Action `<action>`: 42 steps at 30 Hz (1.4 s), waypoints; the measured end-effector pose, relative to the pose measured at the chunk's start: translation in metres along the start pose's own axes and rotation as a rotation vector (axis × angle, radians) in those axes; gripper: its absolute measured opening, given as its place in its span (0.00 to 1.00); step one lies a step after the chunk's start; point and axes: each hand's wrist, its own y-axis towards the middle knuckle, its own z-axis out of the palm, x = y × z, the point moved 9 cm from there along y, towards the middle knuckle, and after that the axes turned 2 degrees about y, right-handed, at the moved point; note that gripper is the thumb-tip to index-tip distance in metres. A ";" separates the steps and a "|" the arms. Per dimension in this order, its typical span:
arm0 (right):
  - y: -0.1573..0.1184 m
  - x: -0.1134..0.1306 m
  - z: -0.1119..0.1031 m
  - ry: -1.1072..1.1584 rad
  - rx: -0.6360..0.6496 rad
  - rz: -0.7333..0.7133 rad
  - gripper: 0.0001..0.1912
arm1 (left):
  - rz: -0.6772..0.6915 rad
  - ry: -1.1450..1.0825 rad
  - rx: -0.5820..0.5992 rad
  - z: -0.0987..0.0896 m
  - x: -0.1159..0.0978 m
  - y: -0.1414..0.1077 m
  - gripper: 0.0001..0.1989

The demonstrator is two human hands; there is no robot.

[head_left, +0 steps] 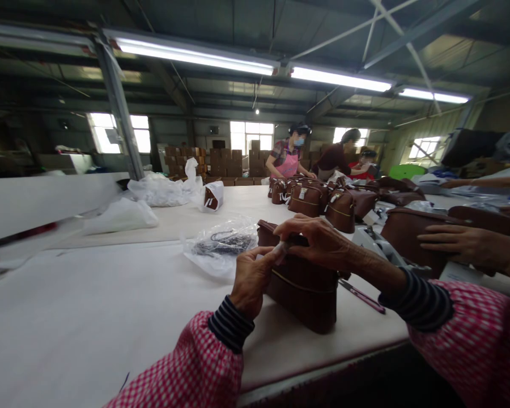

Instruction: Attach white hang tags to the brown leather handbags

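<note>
A dark brown bag point(306, 289) with a thin gold line stands on the white table point(89, 317) in front of me. At its upper left corner, my left hand point(253, 275) pinches a small whitish wrapped piece point(280, 250). My right hand point(318, 243) reaches over the bag's top, its thumb and index finger closed on the same piece. What is inside the wrapping is too small to tell. Just behind my left hand lies a clear plastic bag point(225, 243) with dark cords or chains in it.
Scissors point(363, 296) lie right of the bag. Another person's hand point(467, 243) touches a brown bag point(408, 232) at the right. More brown bags point(308, 198) stand behind, near several people. White plastic wrapping point(161, 190) lies at the back left.
</note>
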 end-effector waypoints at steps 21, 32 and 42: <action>-0.002 0.011 0.004 -0.055 0.069 -0.082 0.10 | -0.007 -0.173 -0.065 0.006 0.016 -0.002 0.16; 0.040 0.011 0.017 -0.063 0.493 0.005 0.07 | 0.192 0.023 -0.158 -0.003 0.001 -0.002 0.14; 0.054 0.002 0.033 0.148 0.662 0.139 0.06 | 0.247 0.065 -0.171 -0.004 -0.004 -0.006 0.14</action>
